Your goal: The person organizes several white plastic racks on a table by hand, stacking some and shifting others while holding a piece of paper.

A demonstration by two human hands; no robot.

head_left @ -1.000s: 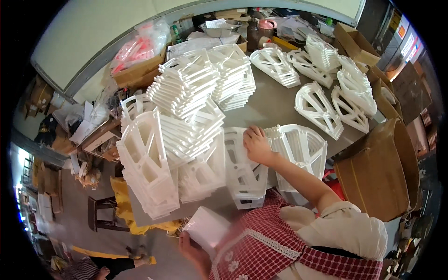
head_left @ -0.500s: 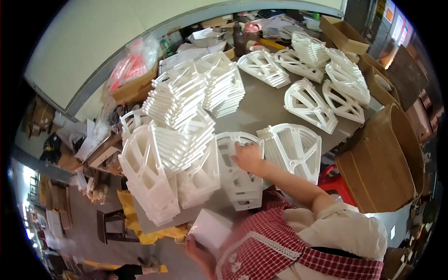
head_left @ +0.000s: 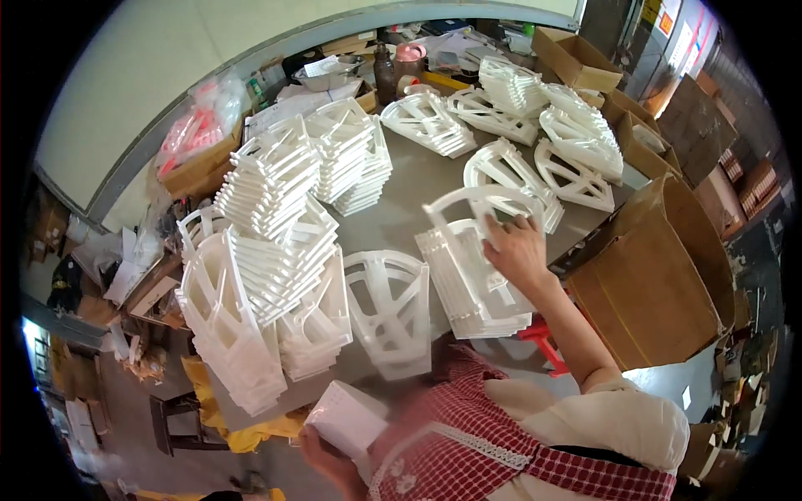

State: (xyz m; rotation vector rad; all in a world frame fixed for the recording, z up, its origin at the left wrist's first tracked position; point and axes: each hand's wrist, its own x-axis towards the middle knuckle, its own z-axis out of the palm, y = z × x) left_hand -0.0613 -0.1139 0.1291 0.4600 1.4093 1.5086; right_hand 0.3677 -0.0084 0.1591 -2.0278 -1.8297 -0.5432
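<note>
My right hand [head_left: 520,255] pinches a white fan-shaped plastic frame [head_left: 458,200] over the front right stack of like frames [head_left: 447,292]. The frame's lower part is blurred and overlaps the stack, so I cannot tell whether they touch. To its left, another translucent white frame [head_left: 388,288] lies at the table's near edge. Low in front of my body, my left hand [head_left: 330,459] is closed on a white box-shaped block [head_left: 347,417]; its fingers are partly hidden. Tall, leaning stacks of white frames [head_left: 271,179] stand on the left.
More frames [head_left: 514,179] lie across the far right of the grey table [head_left: 418,184]. A large open cardboard box [head_left: 643,284] stands at the right, beside a red stool [head_left: 547,346]. A dark bottle [head_left: 384,73] and a pink-lidded jug [head_left: 410,60] stand at the back.
My right hand has moved right from the front middle frames to above the right stack, with a frame lifted in it. The view has shifted; my left hand still holds the white block.
</note>
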